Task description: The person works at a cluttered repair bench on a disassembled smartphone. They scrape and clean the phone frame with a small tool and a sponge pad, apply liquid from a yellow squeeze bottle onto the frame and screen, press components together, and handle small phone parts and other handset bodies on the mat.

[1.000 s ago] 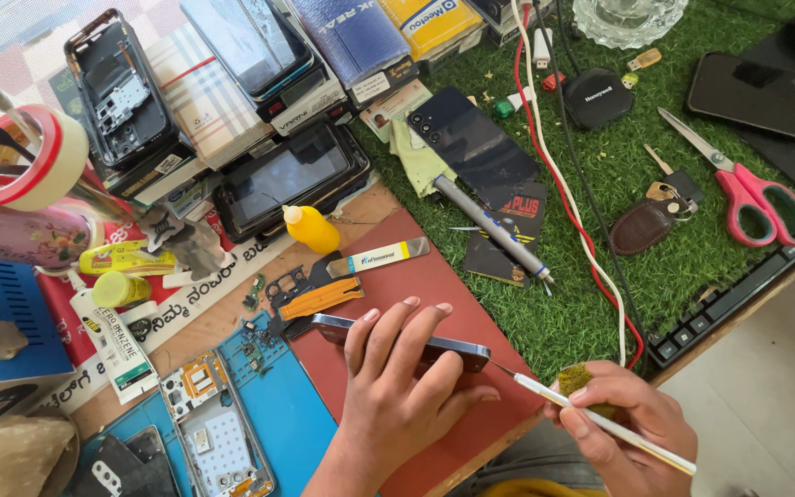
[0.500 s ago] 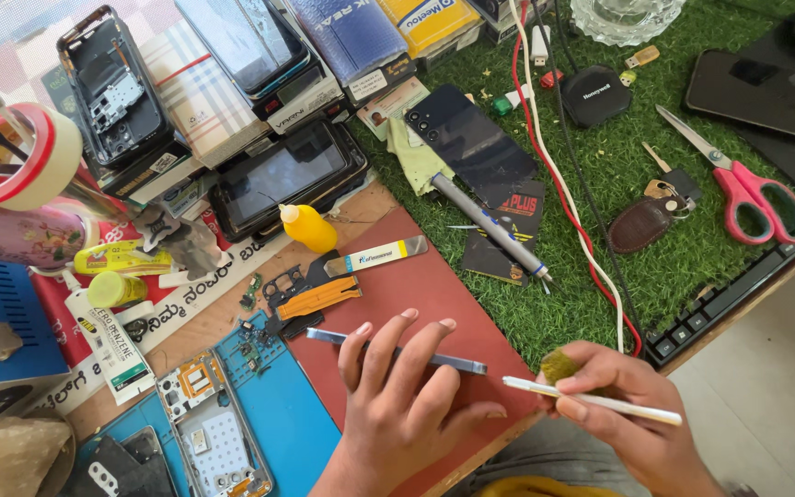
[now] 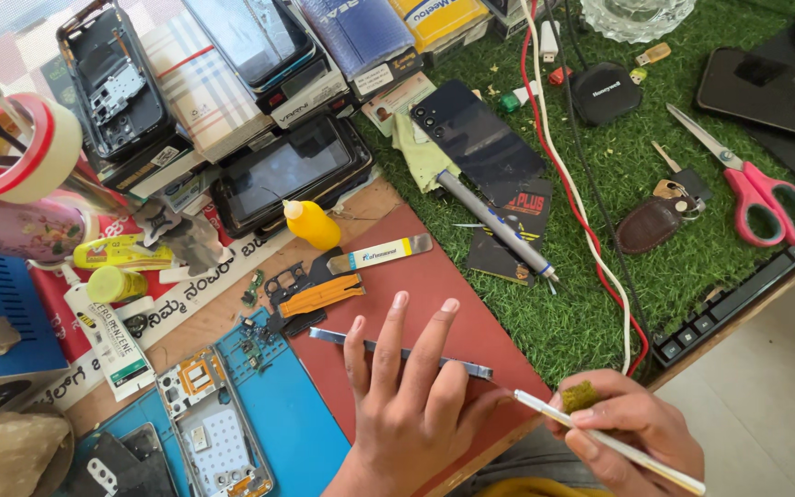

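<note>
While my left hand [image 3: 411, 405] lies flat with fingers spread over the thin phone panel [image 3: 397, 352], that panel sits on the dark red mat [image 3: 443, 276] at about six o'clock of the table [image 3: 232, 317], its metallic edge showing between and beside my fingers. The left grip is open and pressing down, not closed around anything. My right hand [image 3: 632, 433], at about five o'clock, has its grip closed on a slim white tool [image 3: 600, 440] held like a pen, and a small wad of greenish material [image 3: 580, 396] sits tucked against the fingers; the tool's tip reaches toward the panel's right end, though I cannot tell whether it touches.

I judge the panel to be light, stiff but easily bent or cracked, and likely slick on its face, so I would hold it by the long edges or pin it flat rather than pinch its middle. An orange flex part [image 3: 319, 296] and a blue-handled pry tool [image 3: 379, 253] lie just beyond at twelve o'clock, with a yellow bottle [image 3: 310, 224] further off.
</note>
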